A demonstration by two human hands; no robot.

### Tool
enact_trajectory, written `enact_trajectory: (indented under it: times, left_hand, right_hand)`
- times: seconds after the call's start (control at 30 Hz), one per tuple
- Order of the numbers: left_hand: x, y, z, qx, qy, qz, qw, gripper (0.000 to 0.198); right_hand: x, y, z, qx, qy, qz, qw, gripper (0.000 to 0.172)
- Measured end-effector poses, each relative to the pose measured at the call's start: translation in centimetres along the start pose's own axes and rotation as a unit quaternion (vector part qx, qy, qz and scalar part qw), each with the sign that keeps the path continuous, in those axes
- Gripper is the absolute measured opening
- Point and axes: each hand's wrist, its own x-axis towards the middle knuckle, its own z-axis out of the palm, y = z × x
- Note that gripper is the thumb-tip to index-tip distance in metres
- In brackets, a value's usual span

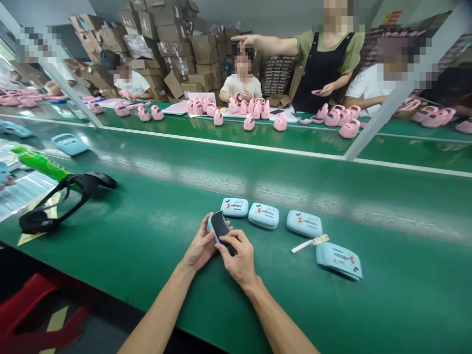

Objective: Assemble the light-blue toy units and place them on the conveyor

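In the head view, my left hand (201, 248) is closed around a small light blue case (210, 225), held tilted just above the green table. A black panel (220, 226) covers the side of the case turned to me. My right hand (239, 258) pinches the lower end of that panel, its fingertips partly hiding it. Beyond my hands, three light blue Mickey cases (263, 215) lie in a row. To the right are a white-handled tool (302, 246) with a pale flat end and a small stack of printed light blue pieces (339, 261).
A black headset-like strap (79, 194) and a green packet (40, 162) lie on the left, near a light blue case with a handle (69, 144). Across the conveyor (236, 162), several people sit or stand by pink cases (249, 122). A slanted metal post (394, 103) rises on the right.
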Motion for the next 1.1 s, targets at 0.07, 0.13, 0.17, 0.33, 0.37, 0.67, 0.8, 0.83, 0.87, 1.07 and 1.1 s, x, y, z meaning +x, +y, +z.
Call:
enact_trajectory:
  times: [0.07, 0.13, 0.17, 0.33, 0.37, 0.67, 0.8, 0.83, 0.87, 1.07, 1.1]
  left_hand:
    - [0.1, -0.1, 0.1, 0.000, 0.000, 0.002, 1.000, 0.058]
    - [0.2, -0.2, 0.0, -0.006, 0.000, 0.006, 1.000, 0.055]
    - [0.2, -0.2, 0.0, -0.010, -0.002, 0.006, 1.000, 0.056]
    - [0.4, 0.3, -0.1, -0.034, 0.024, 0.007, 0.999, 0.057]
    - [0.4, 0.4, -0.2, -0.039, 0.039, 0.009, 0.998, 0.053]
    - [0.5, 3.1, -1.1, -0.063, 0.107, 0.074, 0.990, 0.042]
    - [3.0, 5.7, -0.8, 0.154, 0.154, 0.154, 0.964, 0.057]
    - [3.9, 6.3, -0.5, 0.233, 0.146, 0.171, 0.946, 0.064]
    - [4.9, 6.8, -0.1, 0.311, 0.129, 0.183, 0.923, 0.069]
    - [10.0, 7.6, 2.0, 0.630, -0.109, 0.192, 0.745, 0.055]
    - [10.4, 7.5, 2.2, 0.642, -0.149, 0.189, 0.728, 0.051]
  right_hand:
    - [0.0, -0.1, 0.2, -0.009, 0.005, 0.001, 1.000, 0.013]
    - [0.0, -0.2, 0.2, -0.006, 0.008, 0.001, 1.000, 0.016]
    - [0.0, -0.2, 0.2, -0.001, 0.011, 0.002, 1.000, 0.017]
    - [0.4, -0.5, -0.6, 0.032, 0.044, 0.045, 0.998, 0.022]
    - [0.5, -0.5, -0.9, 0.033, 0.050, 0.049, 0.997, 0.022]
    - [0.3, -0.2, -1.1, -0.018, 0.081, -0.005, 0.997, 0.019]
    - [0.2, -0.3, -0.7, -0.049, 0.083, -0.099, 0.990, 0.015]
    - [0.2, -0.4, -0.6, -0.055, 0.087, -0.131, 0.986, 0.013]
    - [0.2, -0.4, -0.6, -0.062, 0.090, -0.160, 0.981, 0.012]
    - [0.5, -0.3, -0.7, -0.105, 0.098, -0.212, 0.967, 0.010]
    - [0.5, -0.2, -0.7, -0.108, 0.100, -0.208, 0.967, 0.010]
